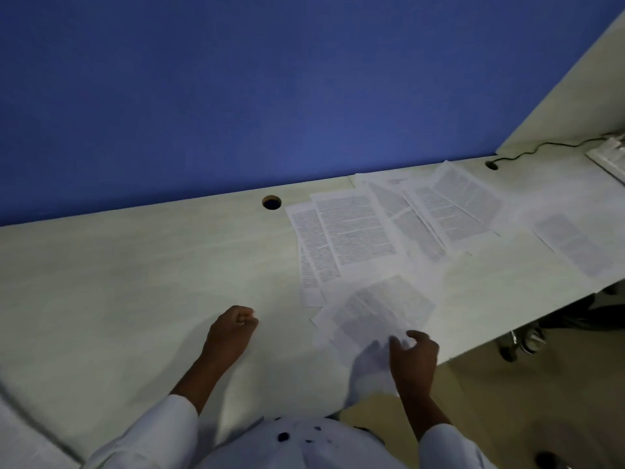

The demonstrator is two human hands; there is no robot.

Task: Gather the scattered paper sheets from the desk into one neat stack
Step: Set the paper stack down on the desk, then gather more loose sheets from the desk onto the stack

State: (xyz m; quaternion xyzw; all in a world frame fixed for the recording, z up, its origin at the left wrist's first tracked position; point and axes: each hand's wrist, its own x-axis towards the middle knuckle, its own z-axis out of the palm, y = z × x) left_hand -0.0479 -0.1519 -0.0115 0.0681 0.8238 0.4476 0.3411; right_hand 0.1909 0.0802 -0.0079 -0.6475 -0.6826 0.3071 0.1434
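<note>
Several printed paper sheets (358,228) lie fanned and overlapping across the pale desk (135,265), from the middle toward the right. One sheet (571,242) lies apart at the far right. The nearest sheets (375,313) look blurred and reach the desk's front edge. My right hand (414,360) has its fingers on the near corner of these sheets and seems to grip them. My left hand (233,330) rests on bare desk to the left, curled into a loose fist, holding nothing.
A blue partition (236,96) backs the desk. Two round cable holes (271,202) (492,165) sit near the back edge, with a black cable running from the right one. A white object (608,157) lies at the far right. More paper (20,441) shows at bottom left.
</note>
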